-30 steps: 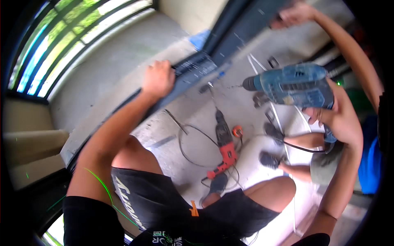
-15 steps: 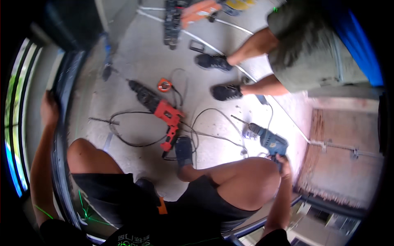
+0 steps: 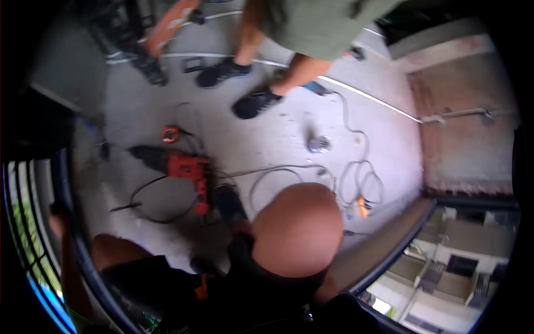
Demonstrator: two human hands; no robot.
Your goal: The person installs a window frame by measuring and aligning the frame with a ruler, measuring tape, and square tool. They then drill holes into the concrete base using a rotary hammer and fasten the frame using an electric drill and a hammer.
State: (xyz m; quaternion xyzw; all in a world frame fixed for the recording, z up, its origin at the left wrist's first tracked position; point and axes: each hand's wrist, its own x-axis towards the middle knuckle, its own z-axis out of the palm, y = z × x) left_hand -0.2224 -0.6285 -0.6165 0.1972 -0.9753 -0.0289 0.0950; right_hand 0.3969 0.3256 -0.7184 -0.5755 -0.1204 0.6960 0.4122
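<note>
At the far left, my left hand (image 3: pixel 58 222) is closed on the dark window frame (image 3: pixel 65 183); its fingers are dim and partly hidden. My right hand is out of sight; only a bit of forearm (image 3: pixel 328 286) shows beside my bent knee, and the teal drill seen earlier is hidden too. On the floor in front of me lies a red rotary hammer (image 3: pixel 186 170) with a black front end, its handle near my shoe (image 3: pixel 229 201). Beyond it sits an orange and black round object (image 3: pixel 171 134), perhaps a tape measure.
A co-worker's black shoes (image 3: pixel 256 104) stand ahead, with a blue power tool (image 3: pixel 316 88) behind them. Cables (image 3: pixel 278 168) loop over the floor toward a yellow connector (image 3: pixel 362 207). An orange and black piece of equipment (image 3: pixel 169 25) stands far left; a window (image 3: pixel 445 267) lies low right.
The view has swung to the right and blurs. My right hand, which held the teal drill beside my knee, has gone out of sight with it. My left hand stays at the window frame.
</note>
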